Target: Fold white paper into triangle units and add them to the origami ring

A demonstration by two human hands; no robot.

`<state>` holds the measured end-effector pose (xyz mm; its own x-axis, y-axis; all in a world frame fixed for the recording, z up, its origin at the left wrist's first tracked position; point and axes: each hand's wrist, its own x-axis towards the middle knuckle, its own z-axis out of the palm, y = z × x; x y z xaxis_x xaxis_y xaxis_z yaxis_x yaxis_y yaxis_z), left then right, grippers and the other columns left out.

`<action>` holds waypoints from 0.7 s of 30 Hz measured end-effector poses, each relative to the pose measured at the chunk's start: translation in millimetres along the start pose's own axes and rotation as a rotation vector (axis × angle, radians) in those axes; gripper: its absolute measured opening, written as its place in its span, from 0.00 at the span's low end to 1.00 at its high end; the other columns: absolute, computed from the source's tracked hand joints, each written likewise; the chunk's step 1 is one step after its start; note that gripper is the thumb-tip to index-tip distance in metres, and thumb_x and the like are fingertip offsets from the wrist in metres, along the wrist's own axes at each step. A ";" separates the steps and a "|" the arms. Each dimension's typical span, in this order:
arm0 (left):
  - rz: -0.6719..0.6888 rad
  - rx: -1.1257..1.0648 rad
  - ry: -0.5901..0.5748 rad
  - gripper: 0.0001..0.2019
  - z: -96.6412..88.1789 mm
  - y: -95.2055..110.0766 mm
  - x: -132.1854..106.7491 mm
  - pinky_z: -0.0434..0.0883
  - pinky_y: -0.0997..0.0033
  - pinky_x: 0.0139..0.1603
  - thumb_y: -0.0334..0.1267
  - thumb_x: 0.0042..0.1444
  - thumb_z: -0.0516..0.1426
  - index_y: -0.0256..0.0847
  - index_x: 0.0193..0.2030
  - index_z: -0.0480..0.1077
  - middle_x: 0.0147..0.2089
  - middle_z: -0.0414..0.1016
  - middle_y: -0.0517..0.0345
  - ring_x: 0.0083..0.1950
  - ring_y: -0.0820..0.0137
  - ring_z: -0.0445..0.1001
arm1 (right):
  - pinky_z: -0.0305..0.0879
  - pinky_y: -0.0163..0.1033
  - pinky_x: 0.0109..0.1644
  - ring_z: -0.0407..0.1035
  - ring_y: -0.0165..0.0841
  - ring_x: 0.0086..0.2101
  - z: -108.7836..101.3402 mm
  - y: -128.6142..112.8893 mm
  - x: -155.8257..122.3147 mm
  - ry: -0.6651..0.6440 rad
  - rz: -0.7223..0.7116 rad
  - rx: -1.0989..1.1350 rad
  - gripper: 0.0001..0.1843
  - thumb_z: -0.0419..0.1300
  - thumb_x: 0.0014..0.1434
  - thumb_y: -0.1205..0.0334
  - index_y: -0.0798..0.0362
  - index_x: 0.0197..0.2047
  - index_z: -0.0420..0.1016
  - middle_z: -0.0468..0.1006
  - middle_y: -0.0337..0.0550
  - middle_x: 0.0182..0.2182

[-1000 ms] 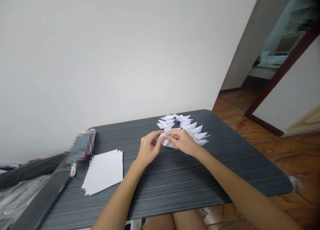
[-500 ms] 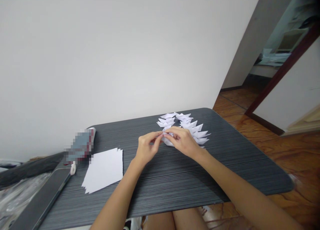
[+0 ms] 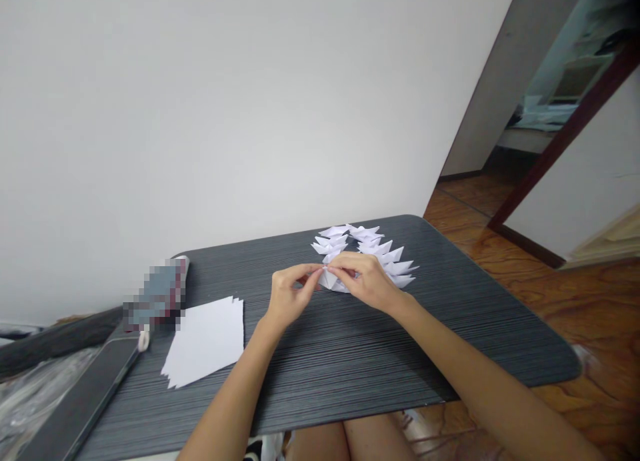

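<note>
Both of my hands meet over the middle of a dark striped table (image 3: 350, 361). My left hand (image 3: 289, 294) and my right hand (image 3: 367, 281) pinch a small folded white paper piece (image 3: 331, 279) between their fingertips, just above the table. Right behind it lie several finished folded white paper pieces (image 3: 370, 251) in two rows. Part of the held piece is hidden by my fingers.
A stack of white paper squares (image 3: 207, 341) lies at the left of the table. Beyond it rest a blurred-out object (image 3: 157, 294) and a dark flat device (image 3: 85, 397). A white wall stands behind, wooden floor (image 3: 550, 294) and a doorway at the right.
My hands have stayed on the paper piece, shifting slightly up and left while the fingers press its fold. The view has moved a little.
</note>
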<state>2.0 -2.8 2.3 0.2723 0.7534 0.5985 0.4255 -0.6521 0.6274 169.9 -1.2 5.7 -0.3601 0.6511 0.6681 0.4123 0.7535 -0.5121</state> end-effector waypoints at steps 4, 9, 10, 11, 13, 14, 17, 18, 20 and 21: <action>-0.090 -0.080 -0.011 0.08 0.5 -1.4 0.5 0.71 0.76 0.27 0.36 0.51 0.55 0.35 0.31 0.73 0.30 0.77 0.54 0.23 0.73 0.74 | 0.63 0.34 0.35 0.68 0.29 0.29 -0.5 0.2 0.8 -0.001 0.031 0.031 0.10 0.51 0.57 0.66 0.57 0.28 0.72 0.74 0.44 0.27; -0.139 -0.127 0.003 0.09 0.2 -1.2 0.8 0.71 0.76 0.25 0.38 0.51 0.55 0.35 0.30 0.73 0.29 0.77 0.55 0.23 0.73 0.73 | 0.63 0.34 0.35 0.68 0.30 0.29 -0.8 0.3 1.2 0.025 0.059 0.060 0.10 0.52 0.56 0.67 0.57 0.28 0.72 0.75 0.44 0.27; -0.142 -0.131 0.015 0.09 -0.1 -0.6 0.9 0.71 0.76 0.25 0.38 0.51 0.55 0.35 0.31 0.73 0.28 0.77 0.55 0.23 0.73 0.73 | 0.63 0.34 0.35 0.68 0.30 0.29 -0.8 0.6 1.4 0.037 0.069 0.067 0.09 0.53 0.55 0.67 0.57 0.28 0.73 0.75 0.44 0.27; -0.146 -0.136 0.029 0.09 -0.2 0.1 1.1 0.71 0.77 0.26 0.38 0.51 0.54 0.36 0.31 0.73 0.27 0.77 0.56 0.22 0.73 0.73 | 0.63 0.34 0.34 0.68 0.30 0.29 -0.6 1.1 1.5 0.052 0.081 0.074 0.09 0.53 0.55 0.67 0.57 0.28 0.73 0.75 0.44 0.27; -0.157 -0.154 0.071 0.09 0.2 1.8 1.3 0.71 0.77 0.26 0.38 0.52 0.54 0.36 0.32 0.73 0.25 0.76 0.57 0.22 0.74 0.72 | 0.62 0.33 0.32 0.68 0.30 0.29 0.3 2.5 1.7 0.092 0.114 0.089 0.09 0.53 0.55 0.66 0.56 0.28 0.73 0.75 0.44 0.28; -0.159 -0.162 0.099 0.09 0.8 2.7 1.3 0.71 0.77 0.26 0.38 0.52 0.53 0.36 0.32 0.73 0.25 0.75 0.57 0.23 0.74 0.72 | 0.62 0.33 0.31 0.68 0.30 0.29 1.1 3.3 1.7 0.113 0.133 0.097 0.09 0.53 0.55 0.66 0.56 0.28 0.72 0.75 0.44 0.28; -0.146 -0.153 0.193 0.09 4.2 4.4 0.4 0.72 0.76 0.29 0.37 0.52 0.53 0.36 0.31 0.73 0.28 0.75 0.56 0.25 0.74 0.72 | 0.62 0.33 0.29 0.67 0.30 0.28 4.3 5.1 1.1 0.184 0.176 0.117 0.10 0.52 0.56 0.63 0.56 0.28 0.72 0.74 0.44 0.26; -0.137 -0.141 0.215 0.09 5.5 4.6 -0.1 0.72 0.76 0.30 0.37 0.52 0.53 0.36 0.31 0.72 0.29 0.76 0.56 0.26 0.74 0.72 | 0.62 0.33 0.28 0.66 0.29 0.27 5.3 5.3 0.7 0.205 0.182 0.119 0.10 0.52 0.56 0.63 0.56 0.28 0.72 0.73 0.43 0.26; -0.121 -0.114 0.224 0.09 7.5 4.7 -1.2 0.72 0.75 0.31 0.37 0.53 0.52 0.36 0.32 0.71 0.31 0.75 0.55 0.27 0.74 0.72 | 0.62 0.34 0.28 0.66 0.29 0.27 6.7 4.9 -0.1 0.231 0.164 0.108 0.10 0.52 0.56 0.63 0.56 0.28 0.72 0.73 0.43 0.26; -0.112 -0.097 0.211 0.09 8.1 4.7 -1.7 0.72 0.75 0.32 0.37 0.53 0.52 0.36 0.32 0.71 0.31 0.75 0.55 0.28 0.74 0.72 | 0.63 0.34 0.30 0.67 0.30 0.28 7.1 4.5 -0.4 0.232 0.140 0.095 0.09 0.52 0.56 0.64 0.55 0.29 0.72 0.74 0.44 0.26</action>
<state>10.5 -6.5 0.2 0.0373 0.7937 0.6072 0.3554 -0.5784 0.7342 165.9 2.5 -0.8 -0.1000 0.7193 0.6875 0.3600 0.6703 -0.6489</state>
